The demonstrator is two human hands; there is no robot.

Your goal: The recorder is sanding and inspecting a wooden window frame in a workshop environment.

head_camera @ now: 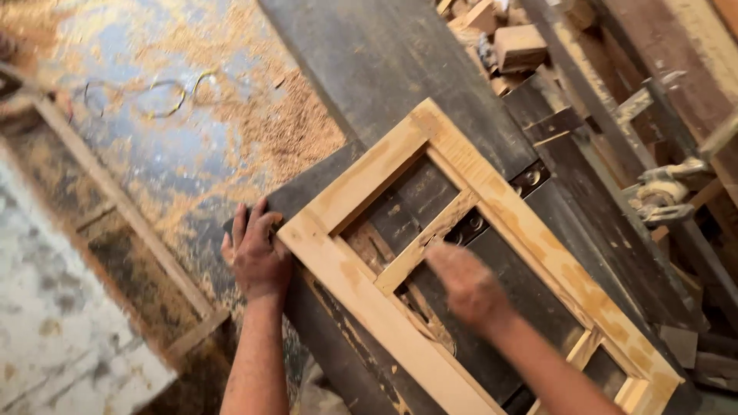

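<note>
I see lots of sawdust spread on the floor. A thin looped wire lies in it. Small wood blocks sit piled at the top. A grey metal clamp is on the right.

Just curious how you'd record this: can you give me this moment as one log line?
left hand: flat against corner of wooden frame | right hand: blurred, over frame's crossbar | frame: lying on dark machine table | floor: sawdust

No packages, labels, signs or screens here — none visible.
</note>
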